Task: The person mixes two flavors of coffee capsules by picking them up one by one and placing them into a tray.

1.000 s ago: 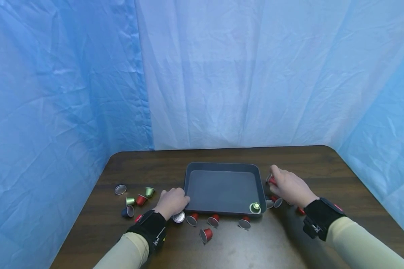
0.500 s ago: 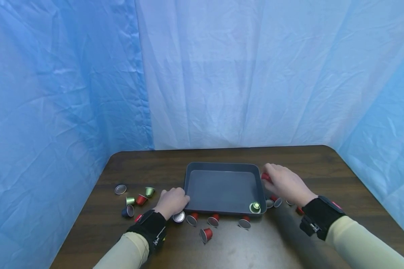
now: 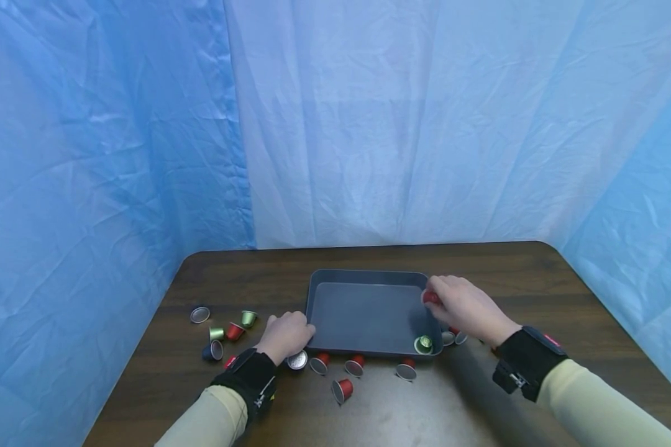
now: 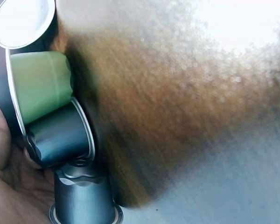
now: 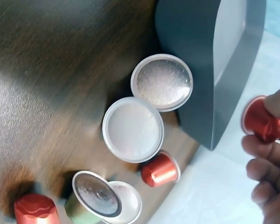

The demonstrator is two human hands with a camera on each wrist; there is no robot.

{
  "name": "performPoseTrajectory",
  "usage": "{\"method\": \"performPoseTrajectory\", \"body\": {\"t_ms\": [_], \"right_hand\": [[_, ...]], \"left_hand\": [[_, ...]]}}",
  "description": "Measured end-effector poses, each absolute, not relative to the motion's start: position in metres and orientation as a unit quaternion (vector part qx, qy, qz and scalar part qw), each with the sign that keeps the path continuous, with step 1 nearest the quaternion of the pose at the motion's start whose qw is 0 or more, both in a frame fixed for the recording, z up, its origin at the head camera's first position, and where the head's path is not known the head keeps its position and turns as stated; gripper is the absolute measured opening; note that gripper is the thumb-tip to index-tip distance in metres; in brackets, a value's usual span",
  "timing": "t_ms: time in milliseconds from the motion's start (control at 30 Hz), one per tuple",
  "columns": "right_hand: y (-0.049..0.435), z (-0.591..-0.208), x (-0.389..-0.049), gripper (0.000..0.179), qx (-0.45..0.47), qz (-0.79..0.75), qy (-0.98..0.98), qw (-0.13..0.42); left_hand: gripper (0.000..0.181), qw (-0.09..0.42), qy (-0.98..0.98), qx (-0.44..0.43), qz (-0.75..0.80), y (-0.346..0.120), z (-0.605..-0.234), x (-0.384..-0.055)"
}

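In the head view my right hand (image 3: 468, 307) pinches a red coffee capsule (image 3: 431, 297) over the right rim of a dark grey baking tray (image 3: 369, 316). Thumb and fingertips close round this red capsule (image 5: 262, 120) in the right wrist view. My left hand (image 3: 285, 336) grips the tray's left side near the front corner, its fingertips hidden from above. Beside that hand, the left wrist view shows a green capsule (image 4: 42, 84) and dark capsules (image 4: 86, 198) close to the palm. One green capsule (image 3: 425, 343) stands in the tray's front right corner.
Several red capsules (image 3: 343, 390) lie before the tray on the dark wooden table (image 3: 391, 422). Green, red and dark blue capsules (image 3: 212, 351) are scattered at the left. More silver-lidded capsules (image 5: 133, 129) lie by the tray's right side. Blue sheets (image 3: 397, 124) surround the table.
My right hand has moved left with the red capsule, from the table right of the tray to over the tray's right rim. My left hand and the tray have stayed put.
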State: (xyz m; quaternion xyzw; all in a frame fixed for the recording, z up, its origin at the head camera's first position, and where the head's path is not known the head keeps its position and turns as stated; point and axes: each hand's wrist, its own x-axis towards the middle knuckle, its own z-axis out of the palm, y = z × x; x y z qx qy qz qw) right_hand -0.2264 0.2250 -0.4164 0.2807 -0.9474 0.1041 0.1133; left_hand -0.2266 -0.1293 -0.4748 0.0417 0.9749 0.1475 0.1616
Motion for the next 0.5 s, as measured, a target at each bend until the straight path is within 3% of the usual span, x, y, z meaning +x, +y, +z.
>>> {"method": "performPoseTrajectory", "body": {"t_ms": [500], "right_hand": [[0.214, -0.422, -0.221, 0.032, 0.329, 0.066, -0.935, 0.118]], "left_hand": [[0.024, 0.159, 0.974, 0.038, 0.155, -0.128, -0.471, -0.224]]}}
